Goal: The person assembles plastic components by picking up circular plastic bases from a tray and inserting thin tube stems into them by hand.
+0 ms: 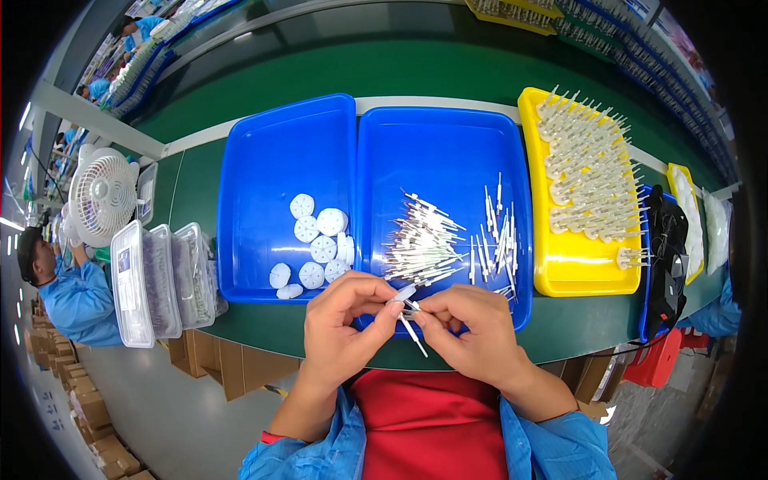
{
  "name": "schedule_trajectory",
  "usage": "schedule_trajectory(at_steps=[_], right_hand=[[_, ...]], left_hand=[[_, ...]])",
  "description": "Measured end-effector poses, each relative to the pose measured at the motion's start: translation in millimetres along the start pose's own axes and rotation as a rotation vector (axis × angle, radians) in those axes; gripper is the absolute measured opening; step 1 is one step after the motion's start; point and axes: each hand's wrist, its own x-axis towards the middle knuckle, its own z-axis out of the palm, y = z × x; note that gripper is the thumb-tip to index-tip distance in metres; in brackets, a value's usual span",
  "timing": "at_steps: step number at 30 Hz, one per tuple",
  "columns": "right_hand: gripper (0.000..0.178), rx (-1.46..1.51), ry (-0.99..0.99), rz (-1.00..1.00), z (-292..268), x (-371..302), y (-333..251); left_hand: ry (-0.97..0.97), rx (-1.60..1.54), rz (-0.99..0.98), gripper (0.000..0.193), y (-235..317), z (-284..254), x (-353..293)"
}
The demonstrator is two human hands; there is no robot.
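Quantities: two blue trays stand side by side before the hands. The left blue tray (276, 160) contains about ten white discs (323, 249), some overlapping. The right blue tray (440, 148) contains two groups of thin white sticks (424, 244), too dense to count. One large yellow tray (588, 280) at right bears closely packed disc-and-stick assemblies (588, 176), plus one set apart near its lower right corner.

Position: one held disc (406, 293) sits edge-on between the hands. Left hand (346, 324): thumb and index finger pinch the disc's left side. Right hand (474, 324): thumb and index finger close together just beside the disc; their exact grip is hidden. One projecting stick (414, 336) slants downward below the fingertips.
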Motion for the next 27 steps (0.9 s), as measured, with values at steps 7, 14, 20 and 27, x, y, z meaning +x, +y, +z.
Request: schedule_trajectory(at_steps=[7,14,20,27], right_hand=[[0.012,-0.199,0.071,-0.163,11.4,-1.0,10.8],[0.015,-0.268,0.020,-0.185,6.1,1.1,8.5],[0.021,-0.250,0.049,-0.231,6.1,3.2,6.1],[0.023,-0.315,0.038,-0.237,6.6,1.0,5.9]], left_hand=[[-0.010,0.136,0.020,0.016,1.2,0.9,1.5],[-0.040,0.217,0.062,0.020,1.5,-3.8,2.4],[0.115,0.026,0.140,0.026,8.5,10.0,5.2],[-0.072,0.389,0.355,0.037,7.2,-7.7,11.2]])
